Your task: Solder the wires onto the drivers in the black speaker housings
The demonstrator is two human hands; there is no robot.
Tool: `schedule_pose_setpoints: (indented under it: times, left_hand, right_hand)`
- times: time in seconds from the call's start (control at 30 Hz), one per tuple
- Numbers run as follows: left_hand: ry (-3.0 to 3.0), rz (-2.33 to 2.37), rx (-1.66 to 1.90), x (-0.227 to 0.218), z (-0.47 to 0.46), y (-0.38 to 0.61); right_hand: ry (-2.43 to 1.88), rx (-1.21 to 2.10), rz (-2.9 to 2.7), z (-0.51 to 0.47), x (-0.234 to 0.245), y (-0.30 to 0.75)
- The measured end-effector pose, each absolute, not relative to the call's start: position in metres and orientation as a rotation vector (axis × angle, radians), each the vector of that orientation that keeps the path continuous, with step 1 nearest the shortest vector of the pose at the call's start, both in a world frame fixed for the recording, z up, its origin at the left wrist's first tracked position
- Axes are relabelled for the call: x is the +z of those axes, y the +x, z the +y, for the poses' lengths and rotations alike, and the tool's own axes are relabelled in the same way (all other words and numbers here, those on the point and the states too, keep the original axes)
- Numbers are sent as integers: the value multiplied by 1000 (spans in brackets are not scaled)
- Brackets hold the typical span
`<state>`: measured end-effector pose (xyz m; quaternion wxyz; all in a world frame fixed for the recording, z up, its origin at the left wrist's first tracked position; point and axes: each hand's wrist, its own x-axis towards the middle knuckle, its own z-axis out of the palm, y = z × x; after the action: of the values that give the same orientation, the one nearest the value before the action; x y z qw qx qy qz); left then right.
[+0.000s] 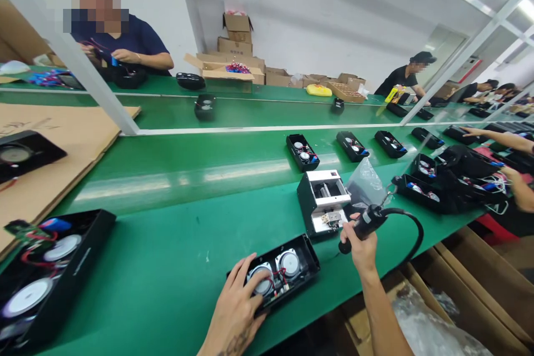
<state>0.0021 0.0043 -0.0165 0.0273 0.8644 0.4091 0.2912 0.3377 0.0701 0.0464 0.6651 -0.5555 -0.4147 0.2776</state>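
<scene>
Since the speaker box [292, 282] on the green bench [167, 272] is probably stiff, lightish, with fragile wiring [283, 271], grab its walls: left hand [237, 300] clasps one end, right hand [362, 247] has fingers wrapped round the screwdriver [369, 221].

Stacked cardboard boxes [235, 46], yellow packet [319, 90].

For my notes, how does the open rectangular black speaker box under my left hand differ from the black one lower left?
Your left hand touches the handled box; the lower-left box sits untouched. The lower-left box shows a green circuit board; the handled box, none. Both hold round speakers.
</scene>
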Motion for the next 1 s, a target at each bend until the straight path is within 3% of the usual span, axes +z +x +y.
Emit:
schedule_pose_setpoints:
  times: [0.27,0.43,0.63,1.0]
  left_hand:
    - [2637,1267,852,-14,3,2]
    - [2645,1256,855,-12,5,2]
    - [2625,1243,864,-8,5,4]
    - [2597,1261,716,0,-2,8]
  right_hand:
    - [-1037,467,-861,101,102,330]
    - [-1125,474,-959,117,105,316]
    - [-1240,731,-1088,95,101,309]
    - [-533,1132,-1093,16,108,225]
